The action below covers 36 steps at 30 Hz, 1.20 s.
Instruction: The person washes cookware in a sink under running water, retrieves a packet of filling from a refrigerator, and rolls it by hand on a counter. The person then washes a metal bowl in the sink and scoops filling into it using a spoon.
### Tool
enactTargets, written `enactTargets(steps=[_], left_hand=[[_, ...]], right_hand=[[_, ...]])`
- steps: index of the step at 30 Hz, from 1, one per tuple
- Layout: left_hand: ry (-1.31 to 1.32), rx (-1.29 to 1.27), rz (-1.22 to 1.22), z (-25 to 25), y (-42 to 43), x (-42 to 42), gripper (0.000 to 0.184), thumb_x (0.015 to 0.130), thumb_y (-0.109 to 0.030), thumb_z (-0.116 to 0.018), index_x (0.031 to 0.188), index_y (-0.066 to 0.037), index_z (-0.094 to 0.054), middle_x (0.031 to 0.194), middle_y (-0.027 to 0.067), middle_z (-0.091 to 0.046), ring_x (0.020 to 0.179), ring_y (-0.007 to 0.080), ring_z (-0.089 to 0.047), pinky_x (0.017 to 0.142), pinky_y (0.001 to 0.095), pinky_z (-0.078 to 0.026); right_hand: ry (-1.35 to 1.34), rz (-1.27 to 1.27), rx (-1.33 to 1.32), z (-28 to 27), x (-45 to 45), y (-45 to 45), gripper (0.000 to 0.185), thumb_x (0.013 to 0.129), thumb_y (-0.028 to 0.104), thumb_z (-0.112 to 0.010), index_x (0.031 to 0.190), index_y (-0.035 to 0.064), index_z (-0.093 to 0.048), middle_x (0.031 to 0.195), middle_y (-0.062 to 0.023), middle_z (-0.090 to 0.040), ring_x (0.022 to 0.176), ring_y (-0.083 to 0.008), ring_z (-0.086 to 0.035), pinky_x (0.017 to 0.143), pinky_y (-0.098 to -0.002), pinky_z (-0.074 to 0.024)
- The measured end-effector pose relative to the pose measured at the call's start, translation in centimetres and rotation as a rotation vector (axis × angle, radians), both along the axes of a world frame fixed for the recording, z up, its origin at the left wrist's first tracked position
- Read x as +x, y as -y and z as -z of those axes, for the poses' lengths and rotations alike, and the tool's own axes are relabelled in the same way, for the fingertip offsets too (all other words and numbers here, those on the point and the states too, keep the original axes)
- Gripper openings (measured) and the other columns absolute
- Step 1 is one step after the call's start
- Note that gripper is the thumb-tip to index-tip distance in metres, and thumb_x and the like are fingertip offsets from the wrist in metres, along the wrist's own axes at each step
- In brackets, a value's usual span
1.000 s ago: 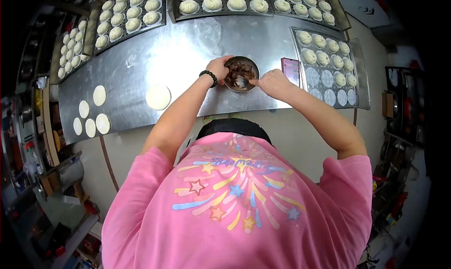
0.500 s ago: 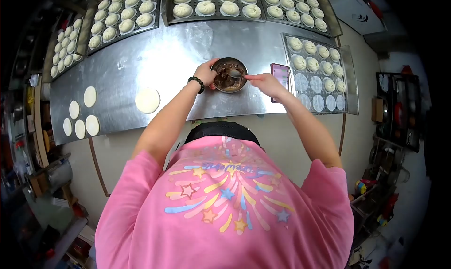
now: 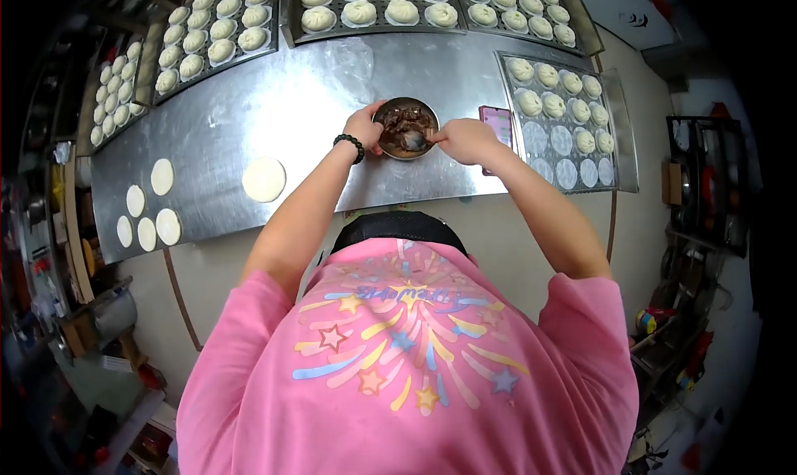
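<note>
My left hand (image 3: 365,130) grips the left rim of a round metal bowl (image 3: 435,120) that holds a dark brown filling (image 3: 400,120). A spoon (image 3: 414,141) rests with its head in the filling, at the lower right inside the bowl. Its handle runs into my right hand (image 3: 465,141), whose fingers are closed around it. To the left of the bowl, one large dough round (image 3: 264,180) lies flat on the metal table (image 3: 324,176). Several smaller dough rounds (image 3: 163,177) are spread near the table's left end.
Trays of pleated buns (image 3: 360,13) line the table's far side. At the right, another tray (image 3: 554,110) has buns and bare paper liners (image 3: 566,173). A phone in a pink case (image 3: 496,126) lies between that tray and my right hand.
The spoon head has moved from the upper middle of the bowl down towards its lower right side. My right hand has shifted slightly, while my left keeps its hold on the rim.
</note>
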<state>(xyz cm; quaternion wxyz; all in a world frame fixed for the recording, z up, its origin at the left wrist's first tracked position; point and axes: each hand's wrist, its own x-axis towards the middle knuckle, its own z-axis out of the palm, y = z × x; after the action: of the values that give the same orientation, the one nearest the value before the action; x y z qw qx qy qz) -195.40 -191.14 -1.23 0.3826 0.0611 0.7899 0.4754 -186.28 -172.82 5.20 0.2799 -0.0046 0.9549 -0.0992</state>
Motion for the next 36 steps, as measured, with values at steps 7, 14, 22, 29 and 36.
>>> enactTargets(steps=[7, 14, 22, 29, 36], left_hand=[[0.027, 0.04, -0.033, 0.1, -0.1, 0.0, 0.061, 0.075, 0.006, -0.037, 0.132, -0.013, -0.039, 0.095, 0.0142, -0.062, 0.047, 0.0192, -0.059, 0.044, 0.0284, -0.05], [0.04, 0.057, -0.124, 0.4, -0.6, 0.9, 0.061, 0.074, 0.006, -0.035, 0.132, -0.012, -0.038, 0.095, 0.0143, -0.061, 0.045, 0.019, -0.059, 0.043, 0.0279, -0.05], [0.198, 0.19, -0.133, 1.7, 0.1, 0.1, 0.063, 0.076, 0.008, -0.035, 0.135, -0.014, -0.033, 0.096, 0.0151, -0.061, 0.044, 0.0198, -0.057, 0.043, 0.0298, -0.051], [0.228, 0.208, -0.202, 1.3, -0.2, 0.2, 0.065, 0.075, 0.009, -0.034, 0.135, -0.015, -0.034, 0.095, 0.0151, -0.06, 0.041, 0.0186, -0.053, 0.041, 0.0301, -0.05], [0.181, 0.189, -0.164, 0.8, -0.1, 0.5, 0.065, 0.073, 0.009, -0.035, 0.134, -0.013, -0.035, 0.092, 0.0146, -0.061, 0.043, 0.0175, -0.055, 0.04, 0.0276, -0.05]], right_hand=[[-0.034, 0.337, -0.237, 1.9, -0.6, 2.3, 0.03, 0.081, 0.026, -0.046, 0.107, 0.0257, -0.063, 0.095, -0.0093, -0.064, 0.087, -0.0276, -0.061, 0.075, -0.0372, -0.0477], [-0.034, 0.135, 0.0, 0.2, 1.4, 2.1, 0.03, 0.081, 0.017, -0.048, 0.105, 0.0256, -0.064, 0.095, -0.0086, -0.064, 0.091, -0.0255, -0.06, 0.077, -0.0367, -0.047], [-0.562, -0.031, 0.199, 2.6, 1.1, 1.1, 0.037, 0.076, 0.007, -0.048, 0.111, 0.0121, -0.058, 0.06, -0.0102, -0.061, 0.056, -0.0259, -0.061, 0.049, -0.0358, -0.047], [-0.609, -0.283, 0.162, 3.6, 4.9, 3.6, 0.04, 0.072, 0.008, -0.052, 0.112, 0.003, -0.055, 0.055, -0.0051, -0.058, 0.051, -0.0187, -0.059, 0.046, -0.0307, -0.0456], [-0.497, -0.244, 0.162, 1.9, 4.9, 0.7, 0.041, 0.073, 0.006, -0.05, 0.113, 0.0094, -0.056, 0.057, -0.0059, -0.058, 0.05, -0.0216, -0.058, 0.046, -0.0335, -0.0453]])
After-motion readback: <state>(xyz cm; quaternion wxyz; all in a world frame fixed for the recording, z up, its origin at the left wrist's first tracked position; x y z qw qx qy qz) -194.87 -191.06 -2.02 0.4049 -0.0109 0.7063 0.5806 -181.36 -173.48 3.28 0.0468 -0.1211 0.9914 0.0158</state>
